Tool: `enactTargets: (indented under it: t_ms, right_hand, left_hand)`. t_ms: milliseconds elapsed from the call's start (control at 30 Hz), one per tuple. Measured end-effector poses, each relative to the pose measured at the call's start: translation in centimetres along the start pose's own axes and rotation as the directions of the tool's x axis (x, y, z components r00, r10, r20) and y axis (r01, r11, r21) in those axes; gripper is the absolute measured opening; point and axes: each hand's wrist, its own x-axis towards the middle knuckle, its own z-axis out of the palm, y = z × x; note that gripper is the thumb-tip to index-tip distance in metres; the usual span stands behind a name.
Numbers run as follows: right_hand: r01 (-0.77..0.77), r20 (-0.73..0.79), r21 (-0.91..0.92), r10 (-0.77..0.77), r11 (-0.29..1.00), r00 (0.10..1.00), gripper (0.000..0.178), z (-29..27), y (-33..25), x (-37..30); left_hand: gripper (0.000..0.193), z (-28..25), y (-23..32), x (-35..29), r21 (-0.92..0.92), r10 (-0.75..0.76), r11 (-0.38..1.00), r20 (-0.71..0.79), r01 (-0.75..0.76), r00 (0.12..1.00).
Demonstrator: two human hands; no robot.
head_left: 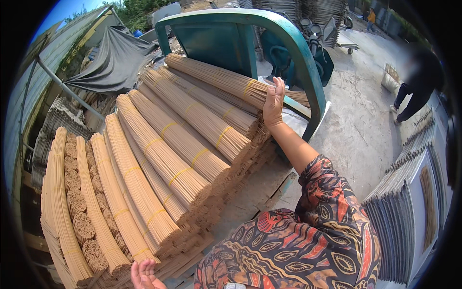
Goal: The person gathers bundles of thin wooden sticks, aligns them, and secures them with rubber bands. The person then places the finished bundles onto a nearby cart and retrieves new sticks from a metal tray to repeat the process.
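Note:
Long bundles of thin tan sticks (159, 144), tied with yellow bands, lie side by side on a stacked pile. At the far side my right hand (274, 103) is stretched out, fingers extended upward, with its palm against the near end of the topmost stick bundle (216, 79) beside a green metal frame. It does not wrap around the bundle. Low in the picture my left hand (146, 275) is partly cut off by the lower edge. Its fingers are apart and slightly bent, close to the end of a near bundle (122, 212), and nothing shows in it.
The green metal frame (288, 36) of a cart rises behind the pile. A dark tarp (113, 60) hangs at the back left. Stacked mesh-like racks (392, 226) stand on the right. A person in dark clothes (421, 79) bends over on the concrete floor (349, 120).

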Motion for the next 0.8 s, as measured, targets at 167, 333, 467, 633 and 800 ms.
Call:
enactTargets:
  t_ms: [167,333,467,633,800]
  right_hand:
    - [0.057,0.049,-0.091,-0.053,0.994,0.997,0.048,1.1,1.1,0.0]
    - [0.041,0.033,-0.082,-0.038,0.996,0.999,0.049,1.0,2.1,0.0]
    - [0.043,0.04,-0.08,-0.039,0.996,0.998,0.056,0.7,1.6,0.1]
    - [-0.041,0.107,0.048,0.035,0.998,0.994,0.065,-3.9,-2.6,-2.1]
    - [-0.182,0.342,-0.002,0.172,0.983,0.924,0.022,-17.1,-6.7,-13.1]
  left_hand:
    - [0.046,0.9,0.3,0.2,0.048,-0.006,0.999,-0.012,0.007,1.0]
    - [0.046,2.1,0.6,0.1,0.049,-0.073,0.996,0.028,0.072,0.997]
    - [0.048,2.1,-0.1,0.6,0.029,0.013,0.999,0.133,-0.017,0.991]
    - [0.049,2.0,-0.7,1.0,-0.091,0.127,0.991,0.367,-0.1,0.922]
    - [0.048,4.6,-2.1,-0.6,-0.312,0.145,0.944,0.682,0.106,0.717]
